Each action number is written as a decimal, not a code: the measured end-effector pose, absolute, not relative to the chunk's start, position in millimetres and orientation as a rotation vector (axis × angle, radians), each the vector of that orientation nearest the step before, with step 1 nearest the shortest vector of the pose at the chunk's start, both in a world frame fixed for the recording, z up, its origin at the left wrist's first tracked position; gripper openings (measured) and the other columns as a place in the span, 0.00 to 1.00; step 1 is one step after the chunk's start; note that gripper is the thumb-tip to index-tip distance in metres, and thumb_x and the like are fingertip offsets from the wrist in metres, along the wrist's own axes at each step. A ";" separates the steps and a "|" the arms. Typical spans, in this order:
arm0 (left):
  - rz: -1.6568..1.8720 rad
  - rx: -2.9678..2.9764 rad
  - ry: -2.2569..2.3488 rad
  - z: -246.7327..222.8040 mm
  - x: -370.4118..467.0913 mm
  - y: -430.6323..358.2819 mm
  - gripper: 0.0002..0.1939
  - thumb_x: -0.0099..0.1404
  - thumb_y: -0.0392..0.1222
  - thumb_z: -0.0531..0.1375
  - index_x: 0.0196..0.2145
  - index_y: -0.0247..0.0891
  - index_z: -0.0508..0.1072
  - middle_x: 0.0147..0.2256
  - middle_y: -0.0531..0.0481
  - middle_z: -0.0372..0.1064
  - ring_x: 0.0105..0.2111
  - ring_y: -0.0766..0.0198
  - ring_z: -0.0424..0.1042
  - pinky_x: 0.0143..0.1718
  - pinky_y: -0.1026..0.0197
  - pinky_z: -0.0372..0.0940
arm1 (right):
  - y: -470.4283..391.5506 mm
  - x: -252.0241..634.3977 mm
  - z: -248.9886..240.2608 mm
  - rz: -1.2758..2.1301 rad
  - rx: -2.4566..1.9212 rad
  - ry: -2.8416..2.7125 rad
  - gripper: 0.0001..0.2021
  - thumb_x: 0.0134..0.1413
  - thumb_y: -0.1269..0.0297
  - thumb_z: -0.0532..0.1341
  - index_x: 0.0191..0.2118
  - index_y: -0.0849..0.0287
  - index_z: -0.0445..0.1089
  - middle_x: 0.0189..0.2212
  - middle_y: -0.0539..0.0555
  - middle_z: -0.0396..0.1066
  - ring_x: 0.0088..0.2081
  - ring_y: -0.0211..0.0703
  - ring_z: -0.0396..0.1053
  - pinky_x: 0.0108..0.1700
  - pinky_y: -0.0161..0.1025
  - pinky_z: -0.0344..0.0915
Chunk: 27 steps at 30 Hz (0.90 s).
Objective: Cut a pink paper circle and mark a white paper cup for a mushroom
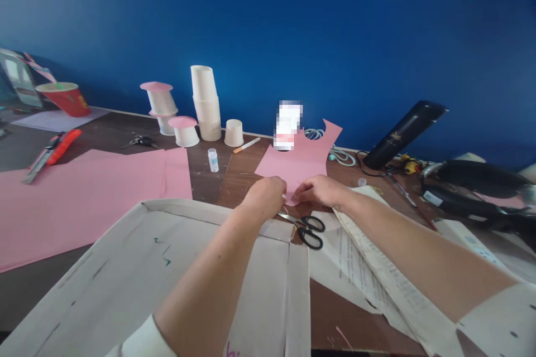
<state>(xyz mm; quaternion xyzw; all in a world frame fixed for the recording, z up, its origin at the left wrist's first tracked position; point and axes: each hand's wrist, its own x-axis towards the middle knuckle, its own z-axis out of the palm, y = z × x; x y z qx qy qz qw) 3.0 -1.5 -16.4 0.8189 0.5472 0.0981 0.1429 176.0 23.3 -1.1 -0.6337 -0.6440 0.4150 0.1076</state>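
L hand [266,198] hides pt of pink ppr [304,162], grip unclear.

The cut pink sheet [312,157] is made of smooth, matt paper, as are the large pink sheets [104,184] along the left edge of the wood-grained table [237,178]. In the scissors [307,227], black plastic handles are joined to shiny metal blades. Matt white paper is seen in the stacked cups [207,122] at the back edge, and translucent plastic in the small bottle [213,160]. Orange plastic and grey metal are combined in the utility knife [49,153]. At the front edge, the shallow box [298,290] is faced in matt white, card-like material.
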 end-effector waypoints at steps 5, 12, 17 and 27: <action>0.308 2.367 1.570 -16.1 2.9 -2.1 0.07 0.58 0.38 0.56 0.34 0.38 0.72 0.35 0.45 0.73 0.35 0.56 0.72 0.35 0.59 0.65 | 21.0 173.1 4.5 1.189 -1.889 -1.938 0.08 0.33 0.62 0.70 0.25 0.58 0.77 0.21 0.47 0.74 0.26 0.38 0.69 0.30 0.32 0.62; 0.290 2.344 1.575 -15.6 2.4 -1.5 0.07 0.58 0.37 0.55 0.34 0.38 0.72 0.35 0.45 0.73 0.35 0.57 0.73 0.35 0.59 0.65 | 22.6 176.3 4.5 1.190 -1.874 -1.982 0.09 0.37 0.62 0.68 0.30 0.57 0.77 0.27 0.49 0.77 0.30 0.40 0.71 0.33 0.33 0.63; 0.296 2.331 1.580 -15.8 2.4 -1.0 0.07 0.58 0.38 0.57 0.35 0.39 0.72 0.35 0.46 0.73 0.36 0.56 0.72 0.35 0.60 0.65 | 26.7 177.7 0.4 0.873 -1.908 -2.199 0.10 0.37 0.58 0.67 0.26 0.58 0.75 0.25 0.49 0.75 0.29 0.41 0.69 0.29 0.33 0.60; 0.311 2.346 1.582 -17.5 2.3 -0.6 0.08 0.58 0.37 0.56 0.36 0.38 0.72 0.34 0.44 0.73 0.35 0.55 0.73 0.33 0.60 0.65 | 34.2 160.8 7.7 0.699 -2.032 -2.463 0.10 0.35 0.58 0.66 0.26 0.58 0.76 0.23 0.49 0.72 0.25 0.39 0.66 0.25 0.33 0.55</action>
